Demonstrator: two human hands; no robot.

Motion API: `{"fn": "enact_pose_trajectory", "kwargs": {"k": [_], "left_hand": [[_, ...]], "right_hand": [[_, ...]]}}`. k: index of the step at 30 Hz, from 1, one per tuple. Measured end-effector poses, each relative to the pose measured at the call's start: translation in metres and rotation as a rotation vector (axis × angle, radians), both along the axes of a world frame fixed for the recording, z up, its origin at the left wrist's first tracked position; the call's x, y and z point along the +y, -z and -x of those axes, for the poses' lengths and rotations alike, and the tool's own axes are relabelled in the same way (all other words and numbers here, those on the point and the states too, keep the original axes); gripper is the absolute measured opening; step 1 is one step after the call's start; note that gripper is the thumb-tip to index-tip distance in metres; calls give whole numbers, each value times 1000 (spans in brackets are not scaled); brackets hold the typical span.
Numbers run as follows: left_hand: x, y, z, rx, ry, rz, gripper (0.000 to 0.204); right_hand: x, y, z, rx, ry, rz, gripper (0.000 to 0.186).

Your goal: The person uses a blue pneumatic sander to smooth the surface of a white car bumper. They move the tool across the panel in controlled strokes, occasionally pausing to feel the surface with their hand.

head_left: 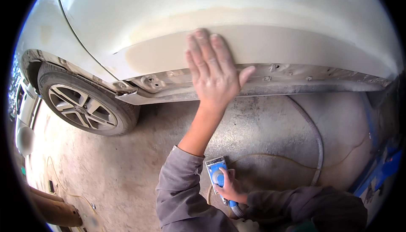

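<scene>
My left hand (215,77) lies palm down on the lower door panel (270,41) of a pale car, fingers stretched and slightly apart. Beneath the fingertips runs a smooth, dull beige band that reaches the panel's lower edge. In my right hand (232,189), low over the floor, is a blue sander (216,167) with a rectangular pad, held away from the car. My fingers wrap around its rounded body, and a ribbed hose (237,210) leaves its rear end. The underside of the pad is hidden.
Under the door, a rough sill (270,77) shows holes and clips. A wheel (82,108) stands at the left. A grey corrugated hose (319,143) and a thin yellowish line (275,156) cross the floor. Blue equipment (382,166) is at the right, a brown cylinder (55,211) at lower left.
</scene>
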State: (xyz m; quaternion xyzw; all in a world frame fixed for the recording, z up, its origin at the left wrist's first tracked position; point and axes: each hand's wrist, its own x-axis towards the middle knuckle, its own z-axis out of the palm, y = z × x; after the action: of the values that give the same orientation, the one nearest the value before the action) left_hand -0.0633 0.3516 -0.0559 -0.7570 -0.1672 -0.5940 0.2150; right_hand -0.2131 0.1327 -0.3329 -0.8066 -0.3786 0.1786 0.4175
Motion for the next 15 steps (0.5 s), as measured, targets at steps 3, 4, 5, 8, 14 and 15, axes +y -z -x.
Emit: {"fn": "enact_pose_trajectory", "kwargs": {"k": [3,4,5,8,14,15], "left_hand": [[63,-18,49,-379,72,445,101],[65,-23,54,-434,50,542,98],[61,-26,48,-484,98,566,99],[17,-20,11,-315,97,264,106],[-93,6,-62,85,195,-25,92],[-93,8,-62,166,194,-76,89]], "right_hand": [[1,4,2,-43,57,-36,77],[-2,3,2,-31,59,-22,77],[-3,2,3,-19,65,-9,78],[0,2,9,-24,43,14,77],[2,1,6,7,49,148,76],[6,-3,6,21,30,172,76]]}}
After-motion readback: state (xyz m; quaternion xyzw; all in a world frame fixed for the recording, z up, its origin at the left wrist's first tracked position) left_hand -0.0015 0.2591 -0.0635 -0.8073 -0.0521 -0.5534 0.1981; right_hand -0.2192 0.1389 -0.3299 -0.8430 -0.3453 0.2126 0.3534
